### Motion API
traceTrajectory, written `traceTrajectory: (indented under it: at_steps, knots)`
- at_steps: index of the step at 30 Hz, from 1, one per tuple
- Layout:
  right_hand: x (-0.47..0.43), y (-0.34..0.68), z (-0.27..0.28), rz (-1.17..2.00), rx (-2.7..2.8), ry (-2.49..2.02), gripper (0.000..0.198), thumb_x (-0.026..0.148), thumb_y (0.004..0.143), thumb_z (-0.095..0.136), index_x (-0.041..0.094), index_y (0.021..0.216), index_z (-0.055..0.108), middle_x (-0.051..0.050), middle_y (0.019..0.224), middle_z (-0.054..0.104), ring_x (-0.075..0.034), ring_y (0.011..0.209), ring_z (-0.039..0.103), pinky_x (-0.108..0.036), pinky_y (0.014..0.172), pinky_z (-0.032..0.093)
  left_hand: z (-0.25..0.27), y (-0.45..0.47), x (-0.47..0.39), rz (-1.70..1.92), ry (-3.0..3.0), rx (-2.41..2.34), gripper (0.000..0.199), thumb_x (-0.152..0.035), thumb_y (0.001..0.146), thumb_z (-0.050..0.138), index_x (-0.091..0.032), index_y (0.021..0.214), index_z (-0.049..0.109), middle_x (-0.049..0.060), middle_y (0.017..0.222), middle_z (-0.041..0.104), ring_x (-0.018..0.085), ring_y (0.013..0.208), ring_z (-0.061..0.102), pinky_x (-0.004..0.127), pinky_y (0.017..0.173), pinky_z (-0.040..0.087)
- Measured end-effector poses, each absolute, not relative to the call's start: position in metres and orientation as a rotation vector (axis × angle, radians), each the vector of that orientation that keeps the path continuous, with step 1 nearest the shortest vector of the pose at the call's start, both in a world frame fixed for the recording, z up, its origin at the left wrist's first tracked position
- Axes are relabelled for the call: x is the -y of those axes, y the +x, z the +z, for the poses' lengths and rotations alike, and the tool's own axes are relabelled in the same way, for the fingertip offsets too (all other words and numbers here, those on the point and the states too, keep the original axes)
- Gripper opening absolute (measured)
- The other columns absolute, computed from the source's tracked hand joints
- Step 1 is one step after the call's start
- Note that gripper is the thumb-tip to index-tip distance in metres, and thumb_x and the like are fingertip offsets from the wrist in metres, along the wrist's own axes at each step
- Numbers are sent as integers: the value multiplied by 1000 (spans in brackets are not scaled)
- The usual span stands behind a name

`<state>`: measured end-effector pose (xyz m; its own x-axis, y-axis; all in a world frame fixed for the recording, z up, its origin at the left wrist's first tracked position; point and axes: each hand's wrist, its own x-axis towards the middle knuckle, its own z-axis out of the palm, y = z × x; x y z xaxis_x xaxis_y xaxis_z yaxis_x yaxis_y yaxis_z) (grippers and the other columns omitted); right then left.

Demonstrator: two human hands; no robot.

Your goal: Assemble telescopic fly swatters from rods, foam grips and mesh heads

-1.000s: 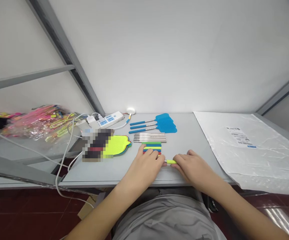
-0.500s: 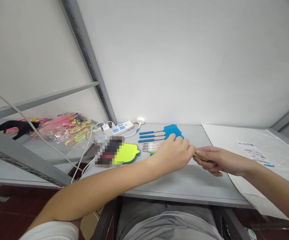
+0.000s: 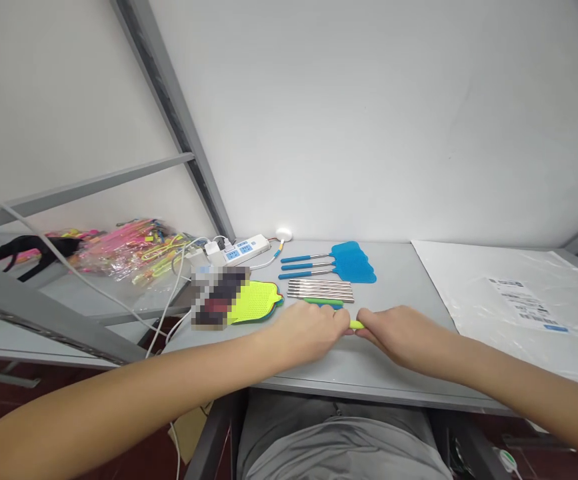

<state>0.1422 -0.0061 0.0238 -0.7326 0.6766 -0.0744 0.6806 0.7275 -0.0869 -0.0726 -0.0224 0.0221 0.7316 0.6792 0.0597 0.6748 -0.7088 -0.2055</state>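
My left hand (image 3: 313,330) and my right hand (image 3: 401,333) are both closed on a yellow-green handle (image 3: 356,325), and a short stretch of it shows between them. Most of the handle is hidden by my fingers. Just beyond my left hand lie a green handle (image 3: 325,301) and a blue one, partly covered. Behind these is a row of several silver metal rods (image 3: 321,290). Further back, blue fly swatters (image 3: 351,261) lie side by side, their blue handles pointing left. Left of my left hand rests a stack of swatter heads with a yellow one (image 3: 256,303) on top.
A white power strip (image 3: 246,251) with plugs and cables stands at the back left. On the right lies a large white plastic mailer (image 3: 489,287) with a label. Bagged colourful items (image 3: 123,250) fill a shelf behind the grey metal frame (image 3: 173,100).
Both hands have moved left and nearer to me with the yellow-green handle. The rods and blue swatters, partly covered before, now show more fully.
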Motion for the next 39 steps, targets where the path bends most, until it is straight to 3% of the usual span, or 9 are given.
traceTrajectory:
  at_steps: [7, 11, 14, 20, 22, 25, 29, 33, 39]
  knots:
    - [5, 141, 3, 534, -2996, 899, 17, 11, 94, 41, 18, 81, 49, -3, 63, 61, -15, 46, 47, -31, 53, 13, 20, -73, 31, -27, -2807, 1304, 28, -38, 101, 42, -17, 90, 57, 5, 67, 68, 23, 59, 68, 27, 47, 41]
    - [2, 139, 5, 493, -2993, 910, 21, 13, 97, 37, 17, 82, 51, -7, 67, 62, -16, 50, 49, -32, 54, 15, 21, -73, 30, -20, -2797, 1326, 29, -39, 100, 44, -17, 87, 57, 3, 66, 67, 23, 57, 67, 28, 45, 37]
    - [1, 138, 18, -56, -2980, 1019, 23, 29, 101, 36, 19, 84, 49, -3, 67, 58, -16, 51, 45, -31, 53, 17, 20, -76, 29, -8, -2742, 1266, 24, -33, 100, 44, -18, 87, 57, 2, 68, 66, 21, 56, 65, 29, 45, 34]
    - [-6, 148, 37, -2097, -2059, 862, 40, 56, 96, 41, 21, 78, 42, 8, 61, 32, -8, 50, 26, -23, 49, 23, 23, -86, 25, -240, -2464, 626, 19, -27, 100, 42, -15, 99, 57, 2, 76, 61, 18, 64, 57, 34, 56, 37]
    - [-9, 151, 30, -2392, -1696, 762, 39, 56, 95, 46, 21, 79, 44, 11, 58, 25, -7, 47, 16, -23, 46, 17, 24, -87, 24, -265, -2446, 532, 17, -25, 99, 43, -15, 101, 56, 2, 76, 59, 16, 64, 54, 33, 56, 35]
    - [-11, 153, 19, -2475, -1610, 740, 34, 53, 96, 47, 20, 87, 49, 12, 56, 22, -7, 46, 13, -23, 45, 15, 22, -87, 21, -230, -2454, 527, 13, -23, 98, 43, -17, 93, 54, 1, 74, 57, 15, 61, 53, 31, 49, 30]
    - [-1, 148, 25, -2101, -2210, 950, 36, 54, 98, 41, 21, 85, 46, 7, 62, 35, -9, 52, 27, -24, 50, 25, 17, -88, 17, -165, -2545, 628, 18, -29, 100, 42, -18, 89, 51, 1, 70, 59, 16, 56, 57, 29, 43, 28]
    - [11, 143, 30, -1069, -2800, 1157, 32, 44, 102, 32, 21, 86, 48, 2, 68, 52, -12, 55, 40, -26, 54, 25, 15, -90, 14, -152, -2618, 699, 20, -30, 101, 39, -18, 90, 51, 1, 69, 62, 16, 50, 59, 27, 41, 30]
    - [3, 148, -6, 38, -3074, 1073, 30, 31, 104, 29, 19, 88, 52, -3, 69, 60, -15, 50, 44, -31, 54, 15, 14, -88, 13, -173, -2632, 754, 16, -22, 99, 38, -18, 90, 50, 1, 67, 61, 16, 46, 57, 26, 39, 27]
